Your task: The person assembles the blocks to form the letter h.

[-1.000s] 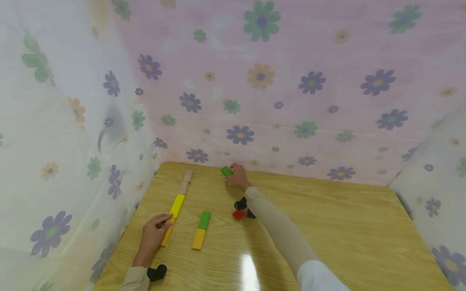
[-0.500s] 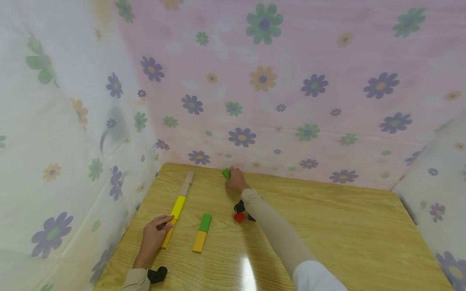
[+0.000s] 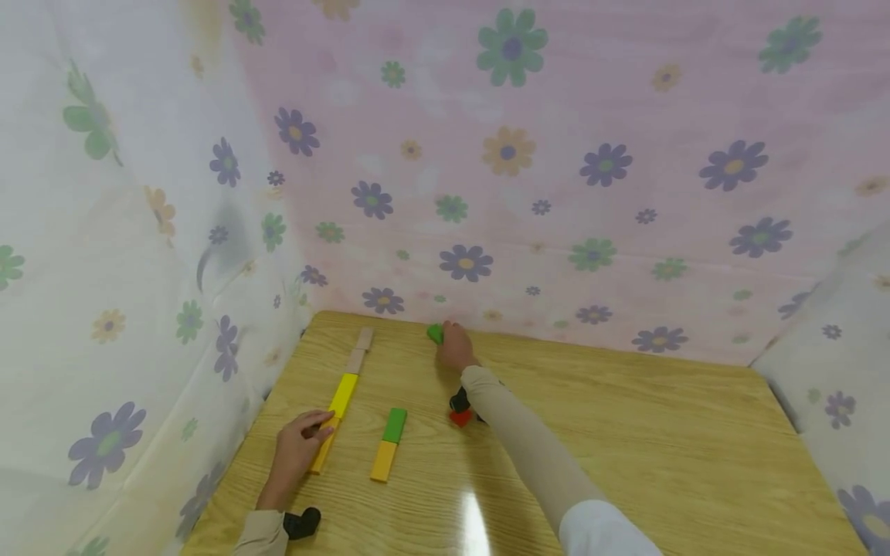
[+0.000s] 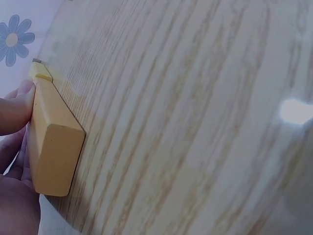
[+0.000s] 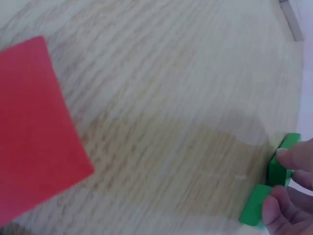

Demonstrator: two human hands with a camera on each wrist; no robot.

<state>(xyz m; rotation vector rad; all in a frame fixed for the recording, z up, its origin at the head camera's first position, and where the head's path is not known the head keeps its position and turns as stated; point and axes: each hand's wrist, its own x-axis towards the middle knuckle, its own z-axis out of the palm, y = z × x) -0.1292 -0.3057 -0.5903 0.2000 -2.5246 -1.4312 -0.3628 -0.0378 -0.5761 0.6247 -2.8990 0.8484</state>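
Note:
My left hand [image 3: 295,452] is at the row's near end, its fingertips and thumb gripping the orange block [image 4: 58,147] close to where it meets the yellow block [image 3: 344,395]. Two plain wood-coloured blocks [image 3: 357,361] continue that row toward the back. At the table's back edge, my right hand [image 3: 459,347] pinches a green block [image 3: 435,333]. The right wrist view shows two green pieces by the fingers, an upper green piece [image 5: 279,169] and a lower green piece [image 5: 254,205], partly hidden by the fingertips.
Between the hands, a second green block [image 3: 395,425] and a yellow-orange block [image 3: 384,461] lie end to end. A red block [image 3: 460,418] sits under the right forearm, with a dark piece [image 3: 480,418] mostly hidden beside it. Flowered sheets [image 3: 514,255] wall the table [image 3: 626,448].
At the back edge, the right hand's fingers have closed further over the green block, and less of it shows now. The left hand stays at the orange block.

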